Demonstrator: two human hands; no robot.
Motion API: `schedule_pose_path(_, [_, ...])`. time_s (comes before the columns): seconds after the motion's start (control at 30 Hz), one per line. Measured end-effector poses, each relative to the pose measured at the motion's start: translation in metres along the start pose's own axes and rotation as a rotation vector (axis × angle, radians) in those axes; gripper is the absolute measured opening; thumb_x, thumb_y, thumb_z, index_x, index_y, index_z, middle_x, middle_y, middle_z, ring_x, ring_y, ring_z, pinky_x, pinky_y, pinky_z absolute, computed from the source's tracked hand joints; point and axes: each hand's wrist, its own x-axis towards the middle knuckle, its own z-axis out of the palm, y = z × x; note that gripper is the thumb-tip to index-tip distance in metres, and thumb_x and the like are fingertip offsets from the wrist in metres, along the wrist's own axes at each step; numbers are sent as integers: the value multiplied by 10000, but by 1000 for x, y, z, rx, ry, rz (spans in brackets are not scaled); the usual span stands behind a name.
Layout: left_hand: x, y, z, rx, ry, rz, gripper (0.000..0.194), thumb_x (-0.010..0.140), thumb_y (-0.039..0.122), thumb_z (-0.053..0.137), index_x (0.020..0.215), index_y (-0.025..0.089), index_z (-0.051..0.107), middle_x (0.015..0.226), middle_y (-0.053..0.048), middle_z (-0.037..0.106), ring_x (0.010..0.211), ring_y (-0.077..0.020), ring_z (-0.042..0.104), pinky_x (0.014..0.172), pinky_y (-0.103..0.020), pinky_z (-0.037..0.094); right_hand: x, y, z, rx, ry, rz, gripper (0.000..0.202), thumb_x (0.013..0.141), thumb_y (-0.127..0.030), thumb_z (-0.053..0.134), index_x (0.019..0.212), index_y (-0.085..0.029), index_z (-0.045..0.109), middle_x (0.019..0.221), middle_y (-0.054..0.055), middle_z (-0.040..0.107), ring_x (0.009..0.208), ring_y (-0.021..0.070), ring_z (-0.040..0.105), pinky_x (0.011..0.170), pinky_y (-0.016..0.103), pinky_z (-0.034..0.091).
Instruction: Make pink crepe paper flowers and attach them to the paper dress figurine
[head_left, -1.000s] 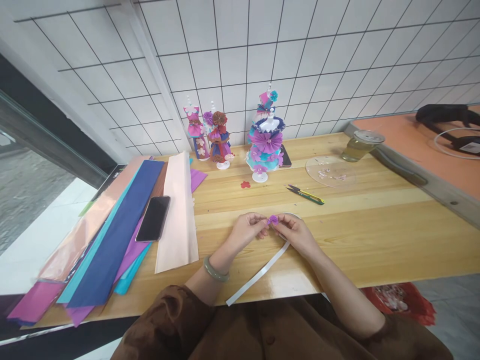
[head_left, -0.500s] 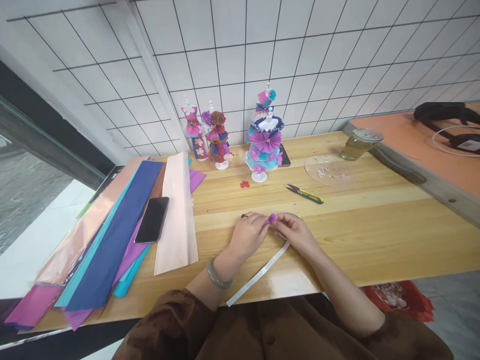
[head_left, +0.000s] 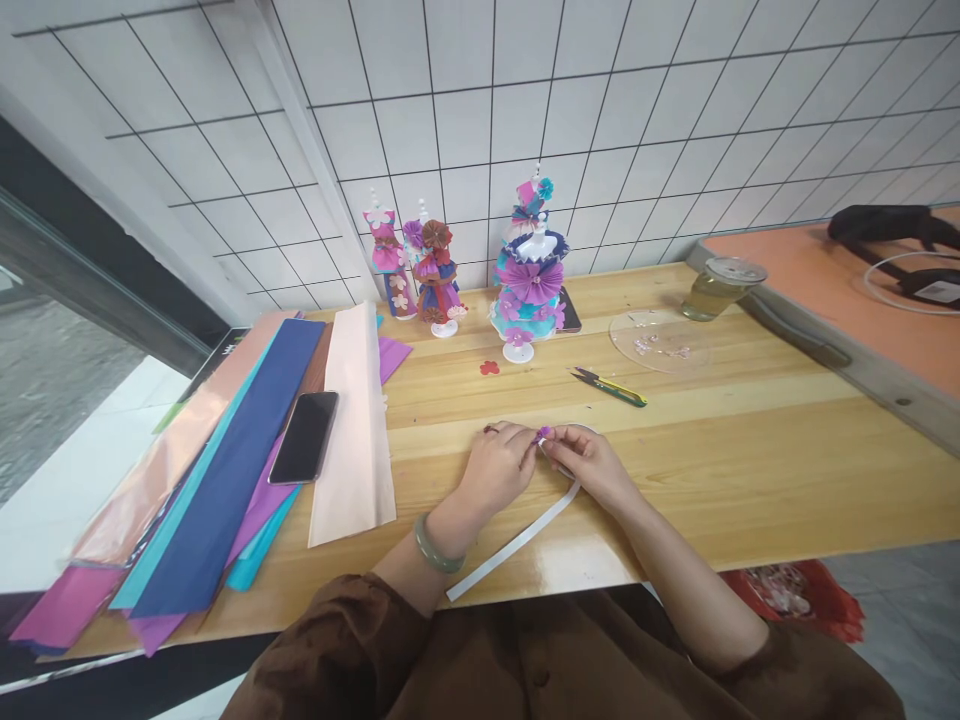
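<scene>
Between the fingertips of both hands is a small piece of purple crepe paper, gathered into folds. My left hand pinches it from the left, and my right hand pinches its other side. A speck of white shows just under the paper, too small to name. Under my right hand lies a roll of white tape, mostly hidden, and its loose strip runs toward the table's front edge. Beyond the hands lie yellow-and-green thread snips and a red paper flower.
Small dress forms in paper dresses stand by the tiled wall. Folded crepe paper sheets and a phone cover the left side. At the right are a clear plate with small bits and a lidded cup.
Both hands stay in nearly the same spot, still pinching the purple paper. A bit of white now shows below it. The tape strip's free end has shifted slightly left.
</scene>
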Motion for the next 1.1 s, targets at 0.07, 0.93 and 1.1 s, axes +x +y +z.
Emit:
schedule_pose_path(0.07, [0, -1, 3, 34, 7, 1, 197, 810, 169, 417, 952, 163, 555, 889, -70, 621, 894, -184, 534, 809, -344, 384, 0, 1, 0, 8, -3, 3, 279, 669, -421, 610, 766, -159, 601, 694, 15, 586, 546, 99, 482, 539, 237, 416])
schedule_pose_path(0.93, [1, 2, 10, 137, 74, -97, 145, 788, 185, 431, 754, 156, 569, 758, -66, 606, 755, -183, 533, 728, -326, 370, 2, 9, 3, -49, 55, -8, 235, 651, -381, 620, 765, -176, 624, 786, 53, 638, 618, 151, 560, 562, 275, 484])
schedule_pose_path(1.1, [1, 1, 11, 68, 73, -141, 136, 775, 176, 448, 761, 161, 582, 774, -62, 622, 762, -180, 543, 724, -316, 373, 2, 10, 4, -75, 110, -37, 181, 646, -355, 629, 639, -175, 605, 847, 75, 643, 699, 181, 589, 605, 294, 488])
